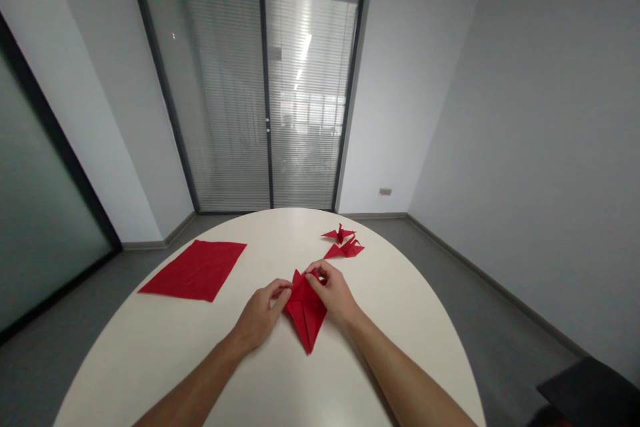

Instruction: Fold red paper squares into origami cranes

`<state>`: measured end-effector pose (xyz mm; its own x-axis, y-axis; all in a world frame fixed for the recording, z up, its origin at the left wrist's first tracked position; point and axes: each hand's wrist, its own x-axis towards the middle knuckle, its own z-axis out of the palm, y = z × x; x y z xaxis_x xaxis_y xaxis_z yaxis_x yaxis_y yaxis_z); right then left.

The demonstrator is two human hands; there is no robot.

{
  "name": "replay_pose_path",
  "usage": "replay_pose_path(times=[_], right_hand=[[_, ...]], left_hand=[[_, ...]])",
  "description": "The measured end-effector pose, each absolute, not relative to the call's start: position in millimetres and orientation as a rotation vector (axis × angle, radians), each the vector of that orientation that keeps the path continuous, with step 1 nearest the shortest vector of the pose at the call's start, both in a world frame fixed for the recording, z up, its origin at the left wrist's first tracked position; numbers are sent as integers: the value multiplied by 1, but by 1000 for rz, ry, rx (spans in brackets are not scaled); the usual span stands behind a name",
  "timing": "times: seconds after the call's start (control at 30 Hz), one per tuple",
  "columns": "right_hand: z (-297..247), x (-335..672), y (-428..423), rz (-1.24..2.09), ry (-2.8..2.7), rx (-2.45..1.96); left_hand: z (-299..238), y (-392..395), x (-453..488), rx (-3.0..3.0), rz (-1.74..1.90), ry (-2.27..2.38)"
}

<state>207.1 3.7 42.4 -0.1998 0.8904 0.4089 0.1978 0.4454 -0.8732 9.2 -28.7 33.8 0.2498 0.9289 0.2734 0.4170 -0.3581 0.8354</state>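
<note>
A partly folded red paper piece (306, 312) lies on the white round table (270, 373), pointed toward me. My left hand (261, 315) pinches its left edge with curled fingers. My right hand (331, 291) is closed on its upper right corner, fingertips pressed on the fold. Both forearms reach in from the bottom of the view.
A flat stack of red paper sheets (196, 269) lies at the left of the table. Two finished red paper cranes (343, 242) stand at the far right side. Behind the table is a glass door with blinds (260, 93). A dark object (590, 390) shows at bottom right.
</note>
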Motion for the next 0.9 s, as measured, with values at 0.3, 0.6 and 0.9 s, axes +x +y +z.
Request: replay_pose_path(times=[0.3,0.6,0.9], right_hand=[[41,202,-2,896,-1721,-923],[41,198,-2,859,-1693,-943],[42,200,-1,893,-1657,-904]], left_hand=[[24,-26,17,1918,1042,1413],[22,-26,17,2006,1000,1484],[25,-28,17,2019,959,1485]])
